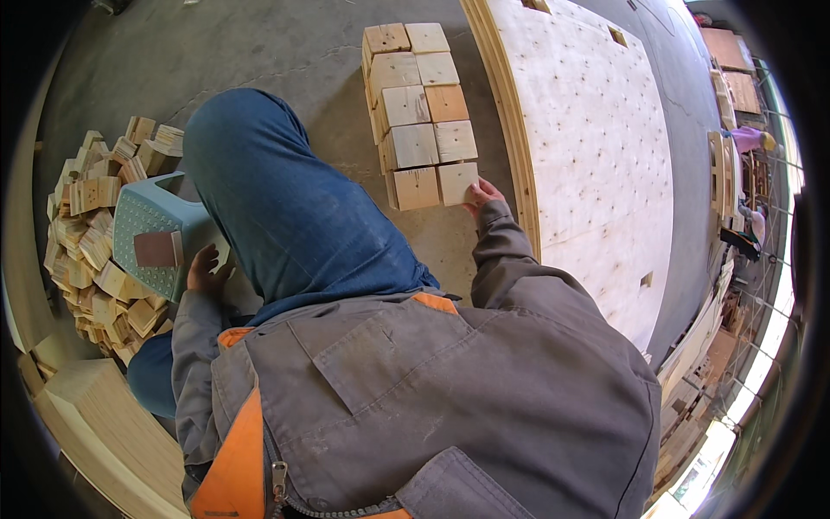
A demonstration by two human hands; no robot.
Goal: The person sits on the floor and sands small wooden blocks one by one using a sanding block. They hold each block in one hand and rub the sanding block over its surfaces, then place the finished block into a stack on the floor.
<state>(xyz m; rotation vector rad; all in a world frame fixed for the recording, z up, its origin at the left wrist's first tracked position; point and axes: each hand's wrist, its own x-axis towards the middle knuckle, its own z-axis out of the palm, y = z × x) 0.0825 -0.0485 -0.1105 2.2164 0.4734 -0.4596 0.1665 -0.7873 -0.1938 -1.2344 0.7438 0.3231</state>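
Note:
Square wooden blocks stand stacked in two columns on the floor ahead of me. My right hand (pixel 486 195) is at the near right corner, its fingers closed against the side of the nearest right-hand wooden block (pixel 457 183). Beside that one sits another pale block (pixel 416 188). My left hand (pixel 208 271) hangs low on the left with its fingers apart, between my bent knee and a light-blue plastic stool (pixel 138 227). A brown rectangular piece (pixel 158 249) lies on the stool. A pale shape shows past the left fingers; what it is, I cannot make out.
A heap of loose wooden blocks (pixel 91 259) lies beyond the stool at left. To the right of the stack is a large plywood stack (pixel 596 164) with slots. Long timber (pixel 104 424) lies at lower left. Wire mesh and more wood line the far right.

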